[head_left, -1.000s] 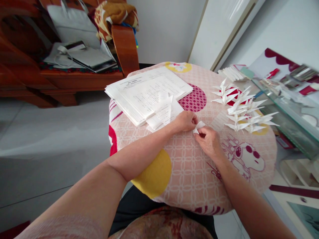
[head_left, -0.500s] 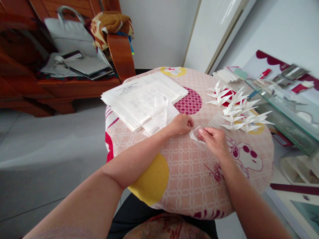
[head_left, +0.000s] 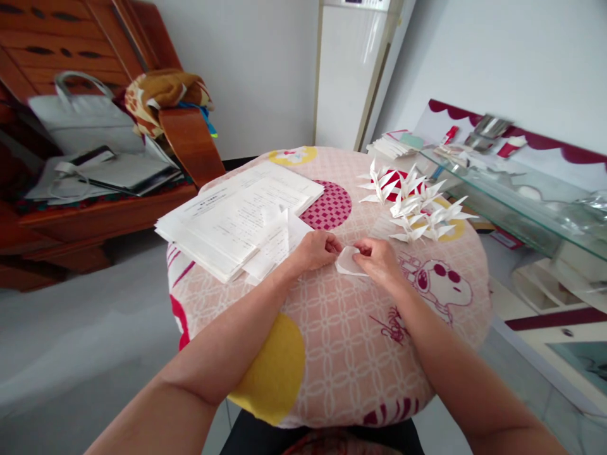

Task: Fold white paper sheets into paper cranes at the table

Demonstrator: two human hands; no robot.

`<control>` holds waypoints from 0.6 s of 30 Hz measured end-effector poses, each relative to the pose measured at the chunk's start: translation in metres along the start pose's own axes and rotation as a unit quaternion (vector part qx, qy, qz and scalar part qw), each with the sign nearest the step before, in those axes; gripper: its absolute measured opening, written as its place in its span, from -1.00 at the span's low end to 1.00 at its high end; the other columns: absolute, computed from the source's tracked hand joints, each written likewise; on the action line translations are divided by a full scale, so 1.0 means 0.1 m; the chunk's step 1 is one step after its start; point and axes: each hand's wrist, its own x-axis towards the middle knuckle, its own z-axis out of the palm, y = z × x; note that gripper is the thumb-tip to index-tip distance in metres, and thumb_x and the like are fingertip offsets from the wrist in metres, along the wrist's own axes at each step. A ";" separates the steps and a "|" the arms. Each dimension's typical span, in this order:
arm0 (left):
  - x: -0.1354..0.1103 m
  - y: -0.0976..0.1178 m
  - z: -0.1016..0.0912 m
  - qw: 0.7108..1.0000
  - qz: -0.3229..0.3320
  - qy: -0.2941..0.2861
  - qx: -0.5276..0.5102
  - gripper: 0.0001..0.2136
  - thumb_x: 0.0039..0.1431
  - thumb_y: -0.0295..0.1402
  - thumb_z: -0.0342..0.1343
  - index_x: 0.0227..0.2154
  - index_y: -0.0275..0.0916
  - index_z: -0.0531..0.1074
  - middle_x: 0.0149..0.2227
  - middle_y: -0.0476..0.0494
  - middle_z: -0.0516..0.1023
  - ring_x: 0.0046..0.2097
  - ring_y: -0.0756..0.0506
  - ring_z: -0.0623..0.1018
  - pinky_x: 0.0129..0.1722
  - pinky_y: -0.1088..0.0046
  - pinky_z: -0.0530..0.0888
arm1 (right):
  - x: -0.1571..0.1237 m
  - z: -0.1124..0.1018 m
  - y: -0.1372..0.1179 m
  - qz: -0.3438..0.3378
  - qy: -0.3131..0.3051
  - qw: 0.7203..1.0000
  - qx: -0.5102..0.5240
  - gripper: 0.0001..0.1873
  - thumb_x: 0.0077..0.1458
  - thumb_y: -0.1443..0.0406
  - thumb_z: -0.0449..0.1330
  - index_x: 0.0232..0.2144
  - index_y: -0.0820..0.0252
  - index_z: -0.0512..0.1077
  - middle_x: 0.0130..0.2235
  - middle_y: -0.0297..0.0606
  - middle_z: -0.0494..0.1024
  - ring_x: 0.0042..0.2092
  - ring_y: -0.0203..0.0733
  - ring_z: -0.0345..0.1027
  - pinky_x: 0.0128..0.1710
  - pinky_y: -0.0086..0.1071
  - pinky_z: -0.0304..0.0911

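Note:
A small piece of white folded paper (head_left: 347, 264) is between my two hands, low over the cloth-covered round table (head_left: 341, 341). My right hand (head_left: 380, 259) pinches its right side between thumb and fingers. My left hand (head_left: 318, 249) has its fingers curled together at the paper's upper left edge, and their tips seem to grip it. Just left of that hand, loose partly folded sheets (head_left: 279, 237) lie against a stack of printed papers (head_left: 213, 218). Several white folded paper cranes (head_left: 415, 201) stand in a group beyond my right hand.
Right of the table is a glass-topped stand (head_left: 512, 202) bearing metal containers and a red item. A paper pile (head_left: 391, 145) lies at its near-left end. A wooden bench (head_left: 190, 142) at left holds a grey handbag (head_left: 85, 120) and a brown cloth (head_left: 168, 95).
My view has turned to the right, so everything sits further left. My left hand has come to the paper's edge from slightly apart. The right hand keeps its pinch.

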 end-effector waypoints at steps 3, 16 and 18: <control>0.01 -0.02 0.00 1.000 -0.002 -0.006 0.011 -0.80 -0.08 -0.41 0.17 -0.35 -0.30 0.60 -0.47 -0.03 0.59 -0.40 -0.01 0.54 -0.43 0.58 0.38 | 0.04 -0.01 -0.06 -0.015 -0.019 0.999 -0.036 -0.90 -0.06 0.34 0.19 -0.53 0.20 0.52 -0.56 -0.35 0.48 -0.47 -0.25 0.32 -0.49 -0.43 0.08; 0.00 0.01 0.00 0.997 0.011 0.015 0.073 -0.85 -0.10 -0.41 0.16 -0.44 -0.33 0.58 -0.50 0.00 0.57 -0.42 0.00 0.50 -0.40 0.56 0.32 | 0.01 0.02 -0.22 -0.073 -0.017 0.973 -0.217 -0.82 0.03 0.38 0.16 -0.59 0.19 0.41 -0.53 -0.24 0.47 -0.47 -0.24 0.23 -0.48 -0.35 -0.13; 0.00 0.02 0.00 0.997 0.012 0.014 0.074 -0.85 -0.10 -0.42 0.15 -0.44 -0.32 0.57 -0.50 0.00 0.56 -0.42 -0.01 0.50 -0.41 0.56 0.31 | 0.01 0.03 -0.23 -0.085 -0.020 0.970 -0.229 -0.83 0.04 0.39 0.17 -0.57 0.19 0.43 -0.48 -0.20 0.51 -0.43 -0.21 0.29 -0.47 -0.35 -0.09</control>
